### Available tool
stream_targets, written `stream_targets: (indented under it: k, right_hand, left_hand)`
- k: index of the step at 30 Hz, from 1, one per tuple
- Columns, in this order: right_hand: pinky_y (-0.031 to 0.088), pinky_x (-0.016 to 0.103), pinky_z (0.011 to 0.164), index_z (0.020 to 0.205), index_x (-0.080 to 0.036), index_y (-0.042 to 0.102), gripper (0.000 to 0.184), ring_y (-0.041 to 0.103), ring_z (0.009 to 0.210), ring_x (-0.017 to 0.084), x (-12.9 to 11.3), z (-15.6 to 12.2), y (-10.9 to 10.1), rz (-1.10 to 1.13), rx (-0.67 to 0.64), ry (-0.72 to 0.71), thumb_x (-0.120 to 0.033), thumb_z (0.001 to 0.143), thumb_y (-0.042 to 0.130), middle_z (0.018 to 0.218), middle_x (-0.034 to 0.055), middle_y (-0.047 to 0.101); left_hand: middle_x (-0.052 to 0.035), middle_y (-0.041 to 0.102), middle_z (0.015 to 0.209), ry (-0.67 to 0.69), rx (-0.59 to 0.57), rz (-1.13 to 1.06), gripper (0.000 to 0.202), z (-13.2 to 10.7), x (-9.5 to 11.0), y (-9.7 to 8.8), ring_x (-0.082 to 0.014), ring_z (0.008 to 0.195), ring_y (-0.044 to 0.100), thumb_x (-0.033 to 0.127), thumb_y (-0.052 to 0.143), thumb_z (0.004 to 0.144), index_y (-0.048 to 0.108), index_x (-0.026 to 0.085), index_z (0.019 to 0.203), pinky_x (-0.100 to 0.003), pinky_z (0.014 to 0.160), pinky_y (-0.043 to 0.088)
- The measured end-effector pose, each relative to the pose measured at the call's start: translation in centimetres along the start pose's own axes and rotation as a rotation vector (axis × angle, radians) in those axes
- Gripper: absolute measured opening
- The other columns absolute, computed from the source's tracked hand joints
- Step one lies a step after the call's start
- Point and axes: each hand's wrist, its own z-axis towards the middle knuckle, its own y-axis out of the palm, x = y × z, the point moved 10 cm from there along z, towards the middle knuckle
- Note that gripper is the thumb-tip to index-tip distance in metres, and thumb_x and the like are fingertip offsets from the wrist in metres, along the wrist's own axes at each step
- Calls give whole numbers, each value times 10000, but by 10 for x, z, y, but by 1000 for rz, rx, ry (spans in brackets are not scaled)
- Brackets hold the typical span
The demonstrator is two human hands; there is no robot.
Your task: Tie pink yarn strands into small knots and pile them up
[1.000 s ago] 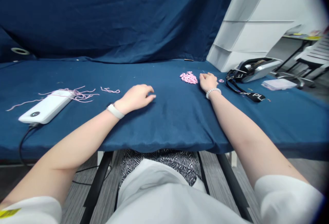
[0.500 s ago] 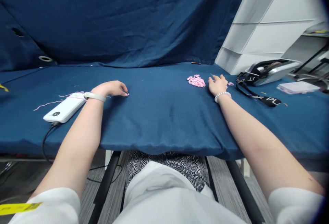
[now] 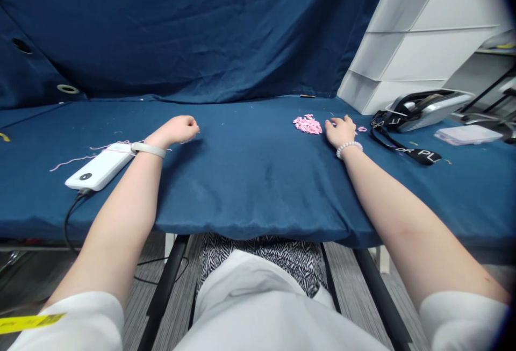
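Observation:
My left hand (image 3: 179, 129) is just above the cloth on the left, its fingers curled in. A bit of pale pinkish thread shows under the fingers, but what they grip is hidden. Behind its wrist lies a white power bank (image 3: 99, 167) with loose pink yarn (image 3: 72, 162) over and beside it. My right hand (image 3: 341, 130) rests on the cloth, fingers loosely apart, just right of a heap of small pink pieces (image 3: 308, 124). A thin pale sliver shows by its fingertips; I cannot tell whether it is touched. A pink loop (image 3: 362, 129) lies to its right.
Blue cloth (image 3: 250, 179) covers the table and hangs behind it. At the right are a black lettered strap (image 3: 419, 155), a grey-and-black case (image 3: 429, 109) and a flat clear box (image 3: 467, 135). A black cable (image 3: 69, 214) runs from the power bank over the front edge.
My left hand has risen slightly and turned, fingers curling in, so the small pale bit at its fingertips no longer shows there. My right hand has stayed nearly still.

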Motion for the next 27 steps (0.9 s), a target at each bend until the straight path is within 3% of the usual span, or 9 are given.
stream_targets:
  k: [3, 6, 8, 13, 17, 19, 22, 24, 27]
  right_hand:
    - [226, 508, 1159, 1294, -140, 641, 484, 279, 1446, 358, -1, -2, -1, 9, 7, -2, -407, 918, 496, 1553, 212, 322]
    - [207, 515, 1163, 1256, -122, 660, 456, 259, 1452, 360, -10, -6, -5, 33, 40, -62, -379, 906, 524, 1560, 216, 309]
    - [209, 538, 1158, 1231, -101, 665, 440, 266, 1447, 364, -23, -12, -9, 62, 66, -161, -348, 884, 552, 1556, 218, 316]
    - [264, 499, 1160, 1158, -70, 687, 383, 374, 1405, 329, -76, -42, -16, 175, 39, -411, -274, 858, 563, 1467, 245, 443]
    - [452, 459, 1000, 1021, -120, 723, 310, 642, 1055, 267, -129, -87, -10, 452, -222, -518, -320, 879, 534, 1089, 149, 706]
    - [501, 429, 910, 1003, -109, 718, 364, 669, 948, 245, -154, -118, -3, 619, -432, -529, -386, 903, 503, 1011, 139, 719]
    - [505, 367, 906, 1004, -132, 717, 362, 666, 953, 206, -182, -162, -3, 813, -625, -565, -434, 871, 570, 1023, 104, 725]
    - [515, 339, 866, 949, -147, 731, 354, 668, 896, 186, -193, -184, -4, 862, -711, -590, -463, 847, 607, 967, 81, 733]
    - [508, 315, 846, 814, -154, 742, 236, 663, 889, 179, -197, -196, -9, 847, -681, -629, -376, 812, 662, 957, 77, 733]
  left_hand:
    - [-87, 727, 886, -8, 5, -416, 34, -2, 13, 6, -207, 857, 676, 193, 546, 736, 531, 175, 711, -298, 742, 490]
    - [-65, 700, 763, -5, 46, -754, 57, -7, 35, 18, -177, 781, 694, 162, 549, 760, 497, 166, 738, -250, 656, 481]
    - [-39, 653, 653, 9, 65, -834, 78, -15, 56, 29, -152, 664, 671, 167, 580, 777, 509, 156, 747, -218, 573, 444]
    - [-61, 704, 710, 52, -134, -873, 147, -50, 118, 71, -107, 570, 618, 177, 661, 791, 561, 133, 890, -202, 528, 414]
    - [-80, 736, 778, 126, -193, -981, 347, -74, 145, 80, -161, 774, 699, 181, 688, 788, 565, 112, 1105, -223, 635, 469]
    - [-80, 741, 788, 153, -194, -1014, 436, -81, 150, 81, -175, 818, 706, 224, 726, 772, 559, 110, 1159, -239, 679, 487]
    - [-80, 749, 825, 181, -178, -988, 510, -84, 152, 82, -160, 761, 695, 240, 742, 755, 543, 116, 1208, -246, 674, 489]
    - [-76, 748, 820, 195, -171, -949, 513, -85, 153, 83, -141, 687, 671, 233, 728, 760, 532, 116, 1220, -247, 643, 485]
    - [-61, 740, 777, 193, -174, -908, 504, -86, 153, 86, -115, 605, 632, 206, 701, 771, 517, 103, 1229, -237, 607, 475]
